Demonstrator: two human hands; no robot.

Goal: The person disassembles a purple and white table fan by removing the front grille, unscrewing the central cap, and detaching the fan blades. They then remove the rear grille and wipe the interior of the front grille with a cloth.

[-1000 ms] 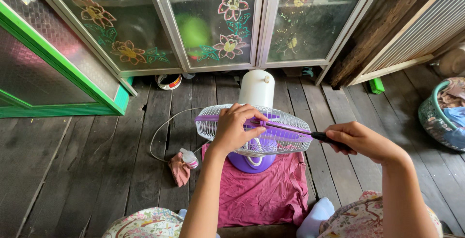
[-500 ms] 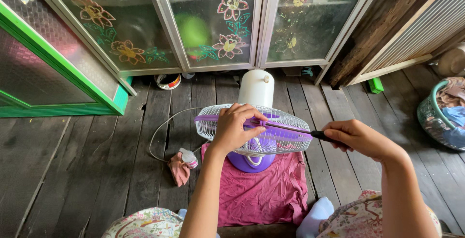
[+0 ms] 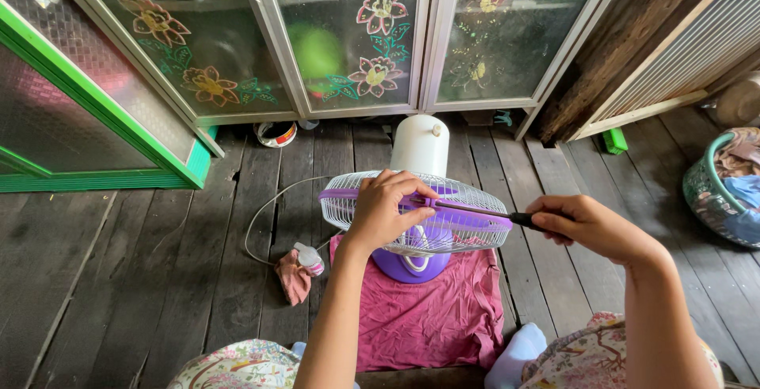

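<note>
Home interior; worn dark plank floor [image 3: 142, 278]; glass-door cabinet [image 3: 348, 41] with painted flowers; laundry basket [image 3: 716, 191] at side.

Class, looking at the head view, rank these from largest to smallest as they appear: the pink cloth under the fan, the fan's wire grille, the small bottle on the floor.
1. Pink cloth
2. Fan's wire grille, which stands nearer the camera
3. Small bottle

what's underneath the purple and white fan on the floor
A magenta cloth is spread on the dark wooden plank floor beneath the white wire-grille fan and its purple base. The part of the cloth directly under the base is covered, so it cannot be seen.
</note>
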